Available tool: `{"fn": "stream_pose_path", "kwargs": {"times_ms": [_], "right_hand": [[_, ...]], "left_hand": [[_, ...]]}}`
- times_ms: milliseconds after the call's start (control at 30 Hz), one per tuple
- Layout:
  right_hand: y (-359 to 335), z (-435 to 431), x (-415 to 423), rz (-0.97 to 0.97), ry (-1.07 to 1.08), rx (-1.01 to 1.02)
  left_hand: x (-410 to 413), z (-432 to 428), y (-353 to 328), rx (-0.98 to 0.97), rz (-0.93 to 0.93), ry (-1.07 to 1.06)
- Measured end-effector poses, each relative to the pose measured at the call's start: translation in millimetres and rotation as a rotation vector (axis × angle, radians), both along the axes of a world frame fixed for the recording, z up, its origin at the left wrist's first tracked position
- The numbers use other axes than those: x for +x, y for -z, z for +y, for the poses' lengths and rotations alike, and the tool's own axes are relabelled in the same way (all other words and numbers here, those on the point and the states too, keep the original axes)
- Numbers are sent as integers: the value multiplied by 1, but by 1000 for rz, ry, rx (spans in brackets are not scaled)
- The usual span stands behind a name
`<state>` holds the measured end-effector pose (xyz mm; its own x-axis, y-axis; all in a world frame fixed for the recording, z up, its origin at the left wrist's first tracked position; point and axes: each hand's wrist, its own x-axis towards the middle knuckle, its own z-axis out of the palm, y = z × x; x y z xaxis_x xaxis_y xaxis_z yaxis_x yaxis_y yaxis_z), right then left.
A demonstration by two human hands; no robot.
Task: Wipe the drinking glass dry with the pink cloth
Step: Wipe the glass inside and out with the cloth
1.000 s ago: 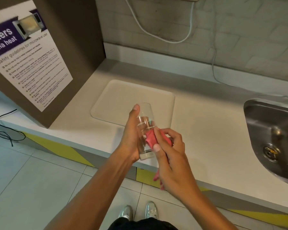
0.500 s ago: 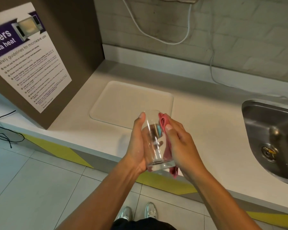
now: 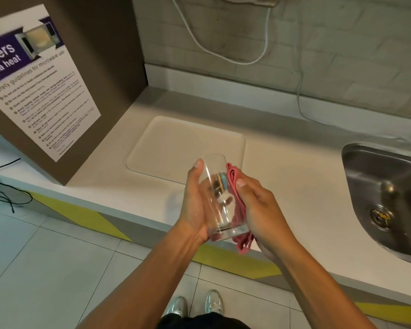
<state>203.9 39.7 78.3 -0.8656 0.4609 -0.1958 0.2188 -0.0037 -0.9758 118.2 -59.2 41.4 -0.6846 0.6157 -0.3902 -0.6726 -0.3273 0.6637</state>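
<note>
Drinking glass: the clear drinking glass [image 3: 220, 198] is held in the air over the front edge of the bench [image 3: 294, 186], tilted, mouth away from the person, thick base toward them
Left hand: the left hand [image 3: 195, 203] is curled round the glass's left side, thumb along the wall up to near the rim
Pink cloth: the pink cloth [image 3: 239, 210] is folded and pressed against the glass's right side, a bunch hanging below the base
Right hand: the right hand [image 3: 256, 207] is closed on the cloth, holding it flat to the glass
Mat: a pale mat [image 3: 176, 143] lies on the bench just beyond the glass, bare
Sink: a steel sink [image 3: 389, 198] sits well to the right
Panel: a brown panel [image 3: 100, 67] with a microwave safety poster [image 3: 38, 91] stands on the left
Cable: a white cable [image 3: 223, 53] loops on the tiled wall behind
Floor: silver shoes [image 3: 195, 305] on grey tiles below
</note>
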Motion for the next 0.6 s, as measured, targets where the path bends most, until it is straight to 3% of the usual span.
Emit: {"fn": "stream_pose_path", "kwargs": {"times_ms": [167,400,600], "right_hand": [[2,-16,20,0,-93,201],[-5,-8,9,-18,-7,52],[-1,-21,26,60,-35,97]], "left_hand": [[-12,-6,7,35,-70,-57],[0,-2,1,93,-75,14],[-14,-5,-3,126,-320,-72]]}}
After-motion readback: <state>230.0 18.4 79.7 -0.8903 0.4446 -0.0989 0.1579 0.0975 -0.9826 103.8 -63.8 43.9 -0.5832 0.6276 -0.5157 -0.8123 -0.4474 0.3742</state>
